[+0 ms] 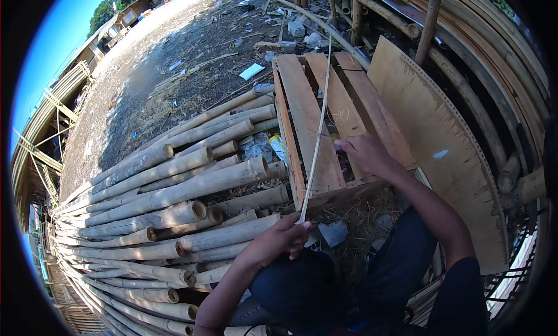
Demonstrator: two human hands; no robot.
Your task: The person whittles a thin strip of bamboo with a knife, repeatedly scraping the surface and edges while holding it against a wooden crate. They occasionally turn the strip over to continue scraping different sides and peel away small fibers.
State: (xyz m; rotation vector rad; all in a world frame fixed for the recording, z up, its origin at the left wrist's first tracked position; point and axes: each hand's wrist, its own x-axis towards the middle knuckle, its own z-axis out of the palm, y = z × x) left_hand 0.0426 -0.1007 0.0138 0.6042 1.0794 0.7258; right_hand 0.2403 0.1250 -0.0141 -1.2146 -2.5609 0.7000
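Note:
A long thin pale strip (318, 135) runs from my left hand (278, 238) up across a slatted wooden crate (314, 115). The fingers of my left hand are closed around the strip's near end, just below the crate's front edge. Above the crate's slats, my right hand (363, 154) is closed on a small thin tool, whose dark narrow part points left toward the strip. The tool's details are too small to make out. Thin curly shavings lie on the middle slat.
Many bamboo poles (192, 182) are piled on the left, cut ends toward the crate. A curved plywood sheet (433, 156) leans at the right, with more bamboo behind it. Litter and a white packet (251, 72) lie on the ground beyond.

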